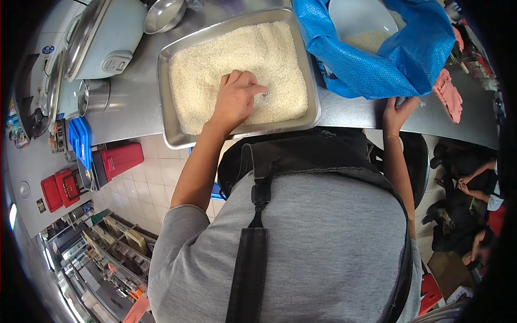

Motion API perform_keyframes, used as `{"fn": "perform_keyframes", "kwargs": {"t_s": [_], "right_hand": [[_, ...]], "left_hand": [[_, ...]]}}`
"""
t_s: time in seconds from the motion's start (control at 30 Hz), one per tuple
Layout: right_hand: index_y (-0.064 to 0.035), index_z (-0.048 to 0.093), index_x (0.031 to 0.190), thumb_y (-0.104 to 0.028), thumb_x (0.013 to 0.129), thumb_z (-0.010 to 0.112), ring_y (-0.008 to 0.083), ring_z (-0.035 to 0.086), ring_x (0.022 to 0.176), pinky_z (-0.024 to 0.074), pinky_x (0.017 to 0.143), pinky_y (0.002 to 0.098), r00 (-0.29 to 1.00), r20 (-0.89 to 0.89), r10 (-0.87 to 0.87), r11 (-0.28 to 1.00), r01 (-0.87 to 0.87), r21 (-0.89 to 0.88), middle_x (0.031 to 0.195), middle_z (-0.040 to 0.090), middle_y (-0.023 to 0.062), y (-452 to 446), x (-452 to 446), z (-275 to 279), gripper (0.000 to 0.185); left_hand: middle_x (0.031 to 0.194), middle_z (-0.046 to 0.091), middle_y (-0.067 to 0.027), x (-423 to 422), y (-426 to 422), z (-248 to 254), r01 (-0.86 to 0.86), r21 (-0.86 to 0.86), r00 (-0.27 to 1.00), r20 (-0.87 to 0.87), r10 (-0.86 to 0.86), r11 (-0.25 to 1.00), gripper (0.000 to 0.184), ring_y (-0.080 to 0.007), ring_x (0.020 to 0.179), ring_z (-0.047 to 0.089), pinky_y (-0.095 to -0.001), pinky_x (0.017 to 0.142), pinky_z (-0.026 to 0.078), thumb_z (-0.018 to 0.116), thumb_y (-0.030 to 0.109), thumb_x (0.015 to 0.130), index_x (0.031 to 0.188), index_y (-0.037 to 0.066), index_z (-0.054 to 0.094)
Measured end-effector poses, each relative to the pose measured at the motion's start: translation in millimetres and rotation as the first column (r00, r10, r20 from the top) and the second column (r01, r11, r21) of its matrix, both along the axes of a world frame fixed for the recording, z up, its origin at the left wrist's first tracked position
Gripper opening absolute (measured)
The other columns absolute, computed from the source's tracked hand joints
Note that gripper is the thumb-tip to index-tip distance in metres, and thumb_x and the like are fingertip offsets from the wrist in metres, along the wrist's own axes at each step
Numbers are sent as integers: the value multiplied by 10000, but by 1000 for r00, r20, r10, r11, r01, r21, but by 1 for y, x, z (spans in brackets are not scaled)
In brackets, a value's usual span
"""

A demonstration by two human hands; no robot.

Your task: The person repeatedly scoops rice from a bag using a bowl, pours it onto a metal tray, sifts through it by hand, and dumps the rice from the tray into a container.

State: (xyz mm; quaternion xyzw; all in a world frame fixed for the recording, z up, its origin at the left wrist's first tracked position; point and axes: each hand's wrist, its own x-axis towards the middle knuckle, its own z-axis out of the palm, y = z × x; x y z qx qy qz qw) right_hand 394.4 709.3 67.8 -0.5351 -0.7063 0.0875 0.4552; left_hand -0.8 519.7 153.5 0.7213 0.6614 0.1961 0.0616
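Note:
My left hand (235, 97) is over the uncooked white rice (215, 59), which lies spread in a shallow metal tray (166, 116). Its fingers bend down onto the grains and the thumb points out to the right, apart from them; the fingertips are partly hidden. My right hand (399, 113) is at the counter's front edge, just below a blue woven bag (371, 75). Its fingers are bent around a small greyish thing that I cannot make out. The bag stands with its mouth open, and a white bowl (361, 19) sits inside over more rice.
Left of the tray are a large rice cooker (110, 40), a metal bowl (164, 16) and a metal pot (97, 96). A pink cloth (448, 96) lies right of the bag. Red bins (123, 160) stand at the lower left. People (468, 199) sit at the right.

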Motion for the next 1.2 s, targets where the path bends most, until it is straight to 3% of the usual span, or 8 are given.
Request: {"fn": "perform_keyframes", "kwargs": {"t_s": [0.6,0.7,1.2], "right_hand": [[29,329,1414,-66,810,648,415,318,1362,208,1145,489,999,16,46,999,-46,26,1461,365,244,-1,-1,5,690],[30,328,1415,-58,799,645,416,317,1362,205,1146,492,999,13,40,999,-41,29,1459,365,245,0,-1,5,698],[36,323,1420,-69,792,640,418,314,1364,197,1153,495,999,11,35,999,-36,13,1456,366,250,-1,-2,6,711]], "left_hand": [[982,583,-11,-6,5,-1,2,29,999,-53,0,1000,328,-237,1003,534,-391,858,383,628,-36,692,884,206,739],[981,582,-13,-10,5,-1,-60,46,994,-86,64,997,319,-239,1005,533,-392,859,383,627,-34,689,879,200,733],[983,591,-21,-8,7,-1,16,20,1000,-7,-16,1000,320,-237,1002,537,-389,893,387,616,-41,689,881,182,742]]}}
